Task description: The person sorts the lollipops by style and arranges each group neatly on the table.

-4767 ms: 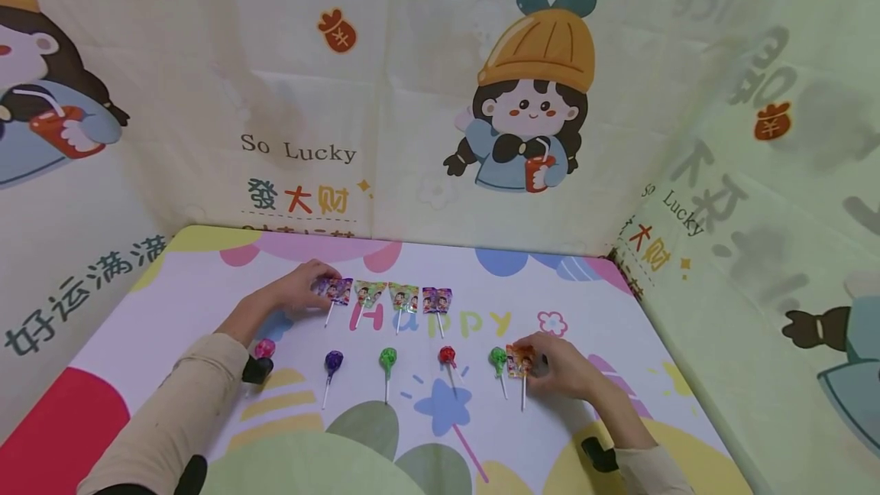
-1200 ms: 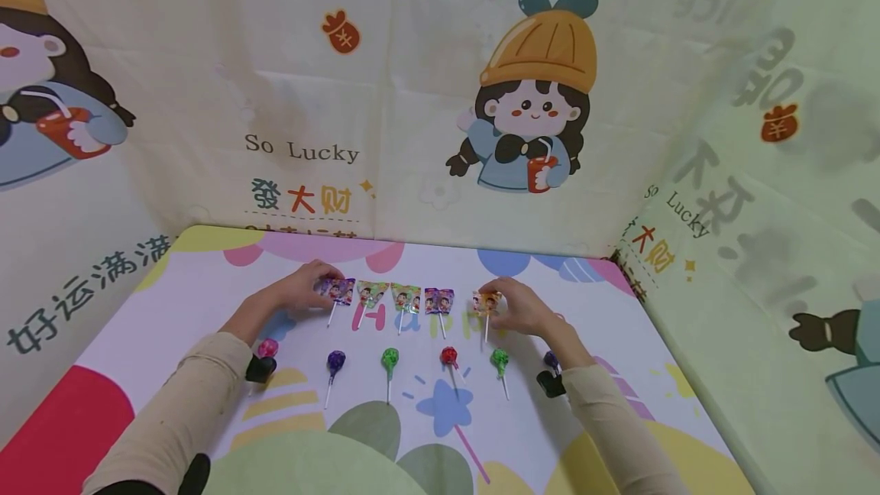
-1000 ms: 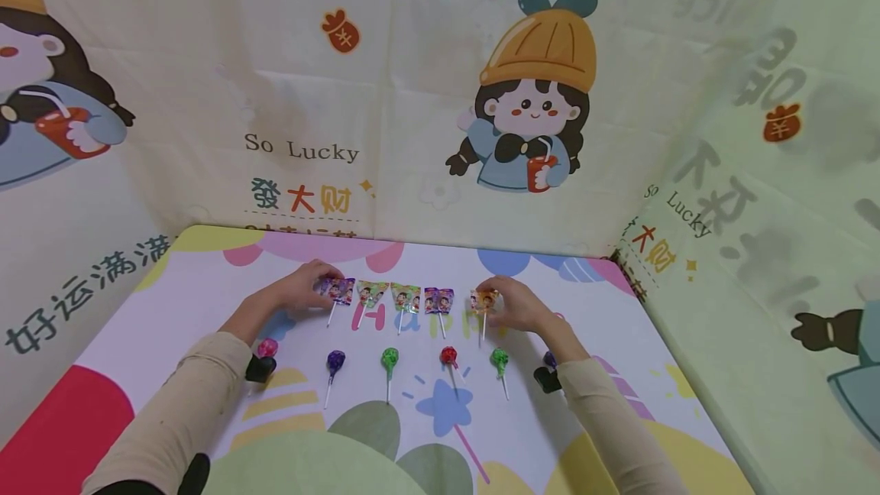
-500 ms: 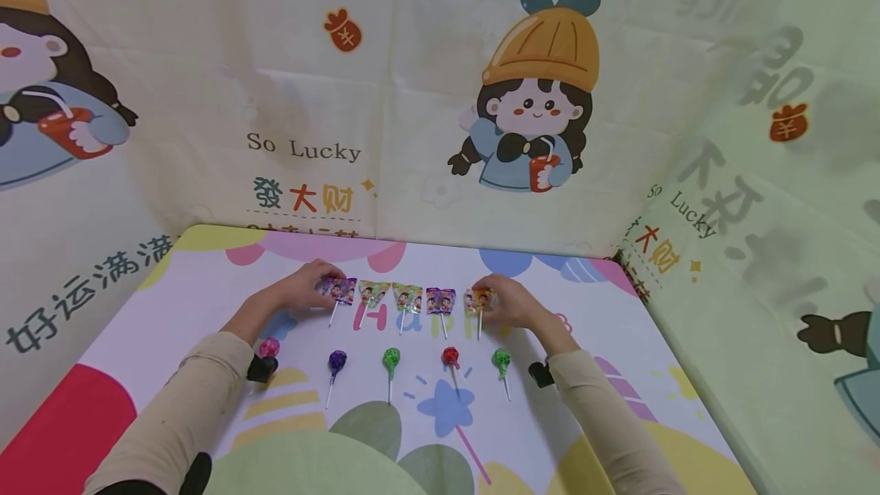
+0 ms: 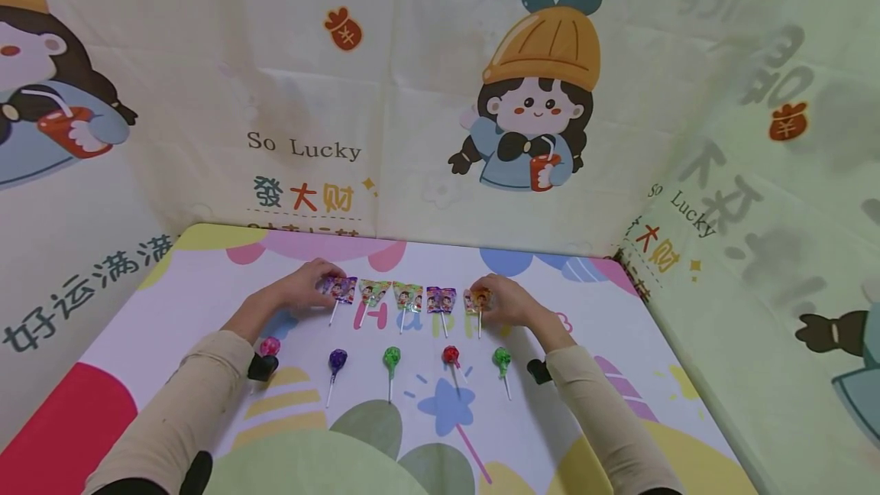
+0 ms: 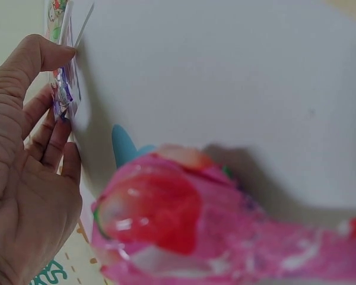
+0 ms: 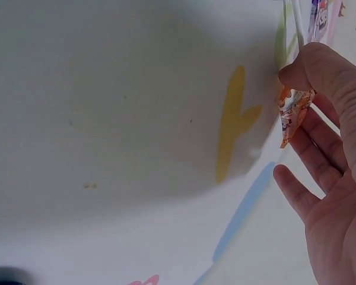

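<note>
In the head view my left hand [image 5: 302, 287] pinches the edge of a flat purple-wrapped lollipop [image 5: 341, 289] at the left end of the back row. The left wrist view shows its thumb and fingers on the wrapper. At the row's right end, my right hand [image 5: 507, 301] pinches an orange-wrapped lollipop [image 5: 478, 299] between thumb and fingers, its stick toward me. Between the hands lie two green-wrapped lollipops, one left [image 5: 374, 292] and one right [image 5: 409, 297], then another purple-wrapped lollipop [image 5: 441, 299], close beside the orange one.
A nearer row holds round lollipops: pink [image 5: 270, 346] by the left sleeve, purple [image 5: 337, 360], green [image 5: 391, 357], red [image 5: 451, 355] and another green [image 5: 502, 357]. The right forearm covers the spot beyond. Printed cloth walls [image 5: 412, 98] stand around the table [image 5: 591, 304].
From beside the right green round lollipop, my right hand has carried the orange lollipop up to the back row's right end, then slightly left toward the purple one. My left hand has stayed put.
</note>
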A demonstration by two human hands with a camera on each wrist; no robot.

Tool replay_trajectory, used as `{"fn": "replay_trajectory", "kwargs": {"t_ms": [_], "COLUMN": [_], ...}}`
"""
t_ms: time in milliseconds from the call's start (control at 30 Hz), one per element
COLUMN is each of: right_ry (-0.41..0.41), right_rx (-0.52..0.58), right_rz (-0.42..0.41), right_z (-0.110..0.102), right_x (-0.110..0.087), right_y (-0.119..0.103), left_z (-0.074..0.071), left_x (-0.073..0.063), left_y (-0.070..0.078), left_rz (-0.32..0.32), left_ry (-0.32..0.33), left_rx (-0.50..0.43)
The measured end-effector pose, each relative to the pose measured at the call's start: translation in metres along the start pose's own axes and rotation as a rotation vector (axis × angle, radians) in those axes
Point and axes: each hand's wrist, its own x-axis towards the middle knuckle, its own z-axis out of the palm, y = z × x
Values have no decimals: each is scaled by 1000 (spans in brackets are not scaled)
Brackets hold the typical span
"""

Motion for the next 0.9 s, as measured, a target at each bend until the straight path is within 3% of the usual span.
{"fn": "replay_trajectory", "kwargs": {"t_ms": [667, 900], "right_ry": [-11, 34], "right_rx": [-5, 33], "right_rz": [-22, -17], "right_z": [-8, -10], "right_x": [-8, -21], "right_y": [-1, 1], "left_z": [-6, -6], "left_x": [-3, -3], "left_y": [7, 4], "left_rz": [-4, 63], "left_ry": [-13, 13], "left_rx": [11, 28]}}
